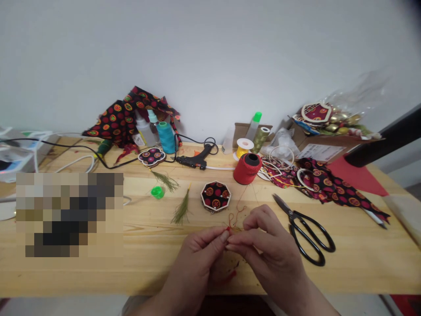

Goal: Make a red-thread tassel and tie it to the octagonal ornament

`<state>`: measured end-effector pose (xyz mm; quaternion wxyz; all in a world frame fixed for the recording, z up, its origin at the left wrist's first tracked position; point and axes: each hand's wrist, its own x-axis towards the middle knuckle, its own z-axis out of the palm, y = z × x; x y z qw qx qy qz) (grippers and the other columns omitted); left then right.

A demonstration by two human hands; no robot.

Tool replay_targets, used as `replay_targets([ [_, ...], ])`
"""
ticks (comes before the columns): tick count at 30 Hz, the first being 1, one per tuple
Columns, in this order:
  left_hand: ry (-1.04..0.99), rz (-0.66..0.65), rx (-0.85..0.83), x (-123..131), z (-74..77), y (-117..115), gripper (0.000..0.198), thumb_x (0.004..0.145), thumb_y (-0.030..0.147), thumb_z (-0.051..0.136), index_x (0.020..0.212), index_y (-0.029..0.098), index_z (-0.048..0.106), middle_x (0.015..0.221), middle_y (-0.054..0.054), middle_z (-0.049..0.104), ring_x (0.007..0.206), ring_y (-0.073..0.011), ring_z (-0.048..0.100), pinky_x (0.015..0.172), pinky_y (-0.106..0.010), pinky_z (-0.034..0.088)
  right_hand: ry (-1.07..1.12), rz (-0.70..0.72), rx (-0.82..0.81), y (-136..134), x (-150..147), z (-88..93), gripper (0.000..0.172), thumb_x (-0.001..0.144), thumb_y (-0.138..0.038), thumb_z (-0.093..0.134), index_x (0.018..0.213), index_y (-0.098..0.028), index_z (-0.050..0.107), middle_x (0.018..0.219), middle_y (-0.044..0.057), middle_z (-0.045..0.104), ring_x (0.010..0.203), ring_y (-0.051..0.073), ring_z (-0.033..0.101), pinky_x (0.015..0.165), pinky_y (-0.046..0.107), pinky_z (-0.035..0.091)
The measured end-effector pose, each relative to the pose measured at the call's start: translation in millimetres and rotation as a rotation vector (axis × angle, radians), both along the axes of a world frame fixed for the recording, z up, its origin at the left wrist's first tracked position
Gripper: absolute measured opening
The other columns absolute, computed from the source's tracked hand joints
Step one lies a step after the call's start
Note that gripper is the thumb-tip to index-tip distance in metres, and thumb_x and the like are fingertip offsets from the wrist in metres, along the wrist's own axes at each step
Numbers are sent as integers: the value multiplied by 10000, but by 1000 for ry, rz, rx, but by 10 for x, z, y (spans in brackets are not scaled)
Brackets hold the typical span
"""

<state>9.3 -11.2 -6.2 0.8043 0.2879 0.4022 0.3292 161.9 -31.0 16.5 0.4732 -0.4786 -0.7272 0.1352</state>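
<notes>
My left hand [200,254] is closed, with thumb and forefinger pinching a small bundle of red thread [228,229]. Right against it, my right hand [271,245] is also closed, its fingertips pinching at the same red thread. A thin loose strand [240,208] curls over the wood just beyond my fingers. Red fibres [226,278] show below the hands, partly hidden by them. Past my fingertips lies an octagonal wood-rimmed patterned fabric piece [215,196]. Black-handled scissors [304,228] rest to the right of my right hand.
A red thread spool [247,169] stands behind the hands. Two green tassels [182,207] and a green cap [158,192] lie to the left. Farther back are a glue gun [194,160], a blue thread cone [166,138], patterned cloth [115,118] and a cardboard box [324,147].
</notes>
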Motion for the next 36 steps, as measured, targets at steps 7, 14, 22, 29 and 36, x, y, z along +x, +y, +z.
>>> replay_targets([
  [7,-22,-33,14,20,15,-9,240,764,347,729,648,137,724,467,55,441,422,-56,272,410,-187,213,46,-57,-56,29,29,-36,113,778,-75,713,750,-182,731,673,10,531,705,159,495,597,266,418],
  [14,75,9,38,6,-14,1,232,735,372,752,679,148,731,476,87,330,453,-69,218,412,-195,184,180,-108,-231,32,57,-56,109,816,-126,660,777,-201,729,701,16,617,708,166,583,617,275,471],
  [22,107,13,60,-4,-3,-3,243,747,384,737,686,149,733,476,85,329,463,-77,215,433,-219,163,274,-91,-313,12,50,-51,65,774,-154,701,779,-211,733,694,7,620,682,164,605,596,270,485],
  [29,99,-32,81,4,-8,1,246,764,377,726,748,133,754,483,86,295,473,-74,201,443,-215,149,272,-69,-283,44,11,-66,94,754,-109,716,722,-195,697,664,-6,591,662,153,583,599,262,476],
  [36,101,7,-42,13,54,25,278,724,439,745,796,172,768,758,-50,650,700,-192,549,515,-256,469,216,54,-218,24,59,-129,127,771,-104,708,706,-213,713,696,-4,531,705,157,548,621,262,474],
])
